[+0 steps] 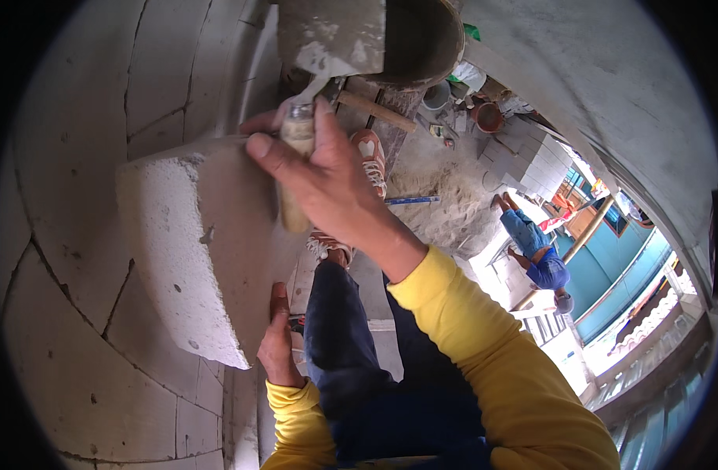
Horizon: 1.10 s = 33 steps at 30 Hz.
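A pale, rough-faced masonry block (175,251) is tilted in front of the block wall at my left. My left hand (279,345) is closed on the block's near end, thumb up along its side, with the other fingers largely hidden. My right hand (331,176) grips the wooden handle of a trowel (331,39), while its fingertips reach over the block's far top edge. The trowel's flat metal blade points away from me and is smeared with grey mortar. Whether the block rests on anything beneath is hidden.
A wall of pale blocks (85,313) fills the left side. Beyond the trowel stands a large bucket (425,47); a wooden-handled tool (374,110) lies near my shoes. Sand (445,196) covers the floor to the right. Another person (543,266) is farther off, by stacked blocks (535,160).
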Each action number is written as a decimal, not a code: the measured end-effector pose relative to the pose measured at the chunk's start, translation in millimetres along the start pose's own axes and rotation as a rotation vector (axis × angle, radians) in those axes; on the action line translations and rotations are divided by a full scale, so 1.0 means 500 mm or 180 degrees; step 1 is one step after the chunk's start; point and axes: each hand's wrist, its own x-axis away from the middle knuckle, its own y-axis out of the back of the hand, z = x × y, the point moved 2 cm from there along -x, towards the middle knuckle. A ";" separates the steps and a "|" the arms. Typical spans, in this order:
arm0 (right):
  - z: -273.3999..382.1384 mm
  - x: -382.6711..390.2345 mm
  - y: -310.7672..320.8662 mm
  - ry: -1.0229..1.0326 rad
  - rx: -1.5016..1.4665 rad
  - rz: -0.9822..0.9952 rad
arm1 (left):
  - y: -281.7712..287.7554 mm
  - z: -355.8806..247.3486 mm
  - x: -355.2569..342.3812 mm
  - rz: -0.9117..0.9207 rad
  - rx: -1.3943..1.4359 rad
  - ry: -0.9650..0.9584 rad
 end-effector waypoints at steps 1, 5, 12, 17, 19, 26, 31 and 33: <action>-0.004 0.005 0.031 -0.0218 0.0127 -0.0092 | 0.014 -0.005 0.013 0.0045 0.0101 0.0177; -0.029 -0.017 0.245 -0.0792 0.1703 -0.0781 | 0.008 -0.027 -0.006 0.0245 -0.0056 0.0468; -0.057 -0.241 0.522 -0.1534 0.5273 -0.0230 | -0.010 -0.101 -0.042 0.0407 -0.0485 0.0171; -0.145 -0.397 0.548 -0.1617 0.5742 -0.0008 | -0.015 -0.134 -0.072 0.0304 -0.0125 0.0049; -0.167 -0.420 0.526 -0.1616 0.5609 0.0089 | -0.019 -0.156 -0.088 0.0325 -0.0224 -0.0064; -0.148 -0.331 0.597 -0.1072 0.4632 -0.0010 | -0.062 -0.237 -0.125 0.0029 -0.0406 -0.0256; -0.090 -0.185 0.633 -0.0855 0.4308 -0.0582 | -0.089 -0.235 -0.149 -0.0098 -0.0784 -0.0644; -0.062 -0.150 0.625 -0.0732 0.3762 -0.0665 | -0.106 -0.221 -0.159 -0.0346 -0.0737 -0.1037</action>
